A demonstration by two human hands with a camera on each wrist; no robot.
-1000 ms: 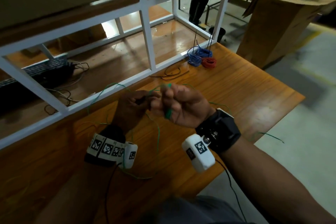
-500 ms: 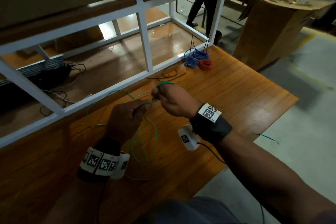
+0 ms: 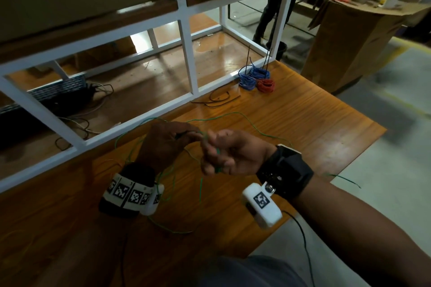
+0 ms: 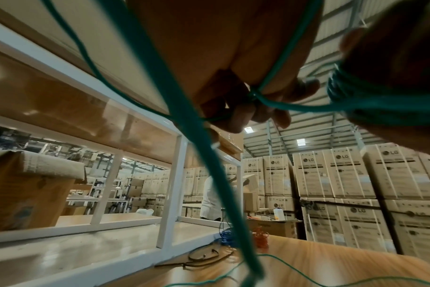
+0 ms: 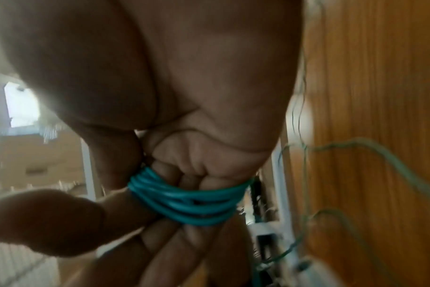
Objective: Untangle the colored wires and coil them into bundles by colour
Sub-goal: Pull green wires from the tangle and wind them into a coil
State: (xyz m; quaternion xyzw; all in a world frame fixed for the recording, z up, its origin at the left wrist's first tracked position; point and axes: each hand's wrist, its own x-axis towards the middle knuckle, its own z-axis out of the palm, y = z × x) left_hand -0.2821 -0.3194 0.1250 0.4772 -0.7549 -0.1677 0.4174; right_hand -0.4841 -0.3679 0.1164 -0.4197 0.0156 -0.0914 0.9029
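Note:
A thin green wire [image 3: 235,115] lies in loose loops over the wooden table [image 3: 303,128] and trails off its right edge. My right hand [image 3: 211,154] is palm up over the table, with several turns of the green wire coiled round its fingers [image 5: 184,203]. My left hand [image 3: 186,136] is just to its left and pinches the strand that leads to the coil [image 4: 258,104]. Two blue bundles [image 3: 253,77] and a red bundle [image 3: 266,85] lie coiled at the table's far edge.
A white metal frame [image 3: 186,53] with a lower shelf stands along the table's far side. Loose black ties [image 3: 219,100] lie near the bundles. A cardboard box [image 3: 349,37] stands to the right, and a person's legs [image 3: 270,18] show beyond the frame.
My right hand turned palm down and then palm up again, while my left hand kept its pinch on the green strand close beside it.

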